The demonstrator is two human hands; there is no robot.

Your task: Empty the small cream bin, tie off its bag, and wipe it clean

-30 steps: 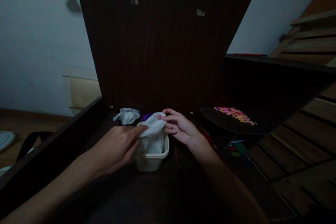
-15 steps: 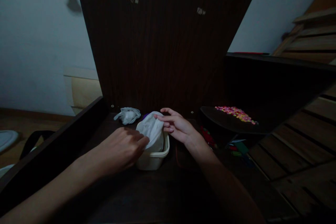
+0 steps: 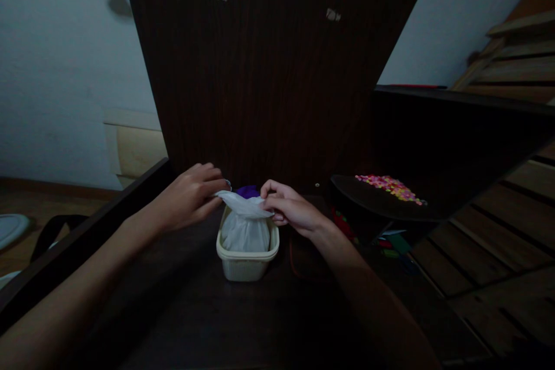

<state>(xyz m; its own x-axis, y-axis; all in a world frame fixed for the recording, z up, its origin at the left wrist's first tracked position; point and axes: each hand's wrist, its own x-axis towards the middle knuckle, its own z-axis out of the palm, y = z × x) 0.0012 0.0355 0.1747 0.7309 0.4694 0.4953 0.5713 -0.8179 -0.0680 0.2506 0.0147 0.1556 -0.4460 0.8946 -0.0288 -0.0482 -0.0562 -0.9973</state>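
Note:
A white plastic bag (image 3: 245,233) sits inside a cream-coloured plastic container (image 3: 247,269) on the dark wooden surface. Its top is stretched sideways between my two hands and gathered into a neck below. My left hand (image 3: 196,193) is closed on the left end of the bag's top, left of the container. On the other side, my right hand (image 3: 286,205) pinches the right end above the container's right rim. Something purple (image 3: 248,191) shows just behind the bag. What the bag holds is hidden.
Dark wooden panel (image 3: 277,69) rises behind the container. Along the left runs a raised dark edge (image 3: 87,243). On the right, a small shelf (image 3: 347,191) bears many pink and yellow bits (image 3: 392,186), with red and green items (image 3: 390,245) below.
My left hand has moved up and left, drawing the bag's top out sideways. The bag's open mouth is now pulled flat and narrow. My left hand now covers most of the other crumpled bag behind.

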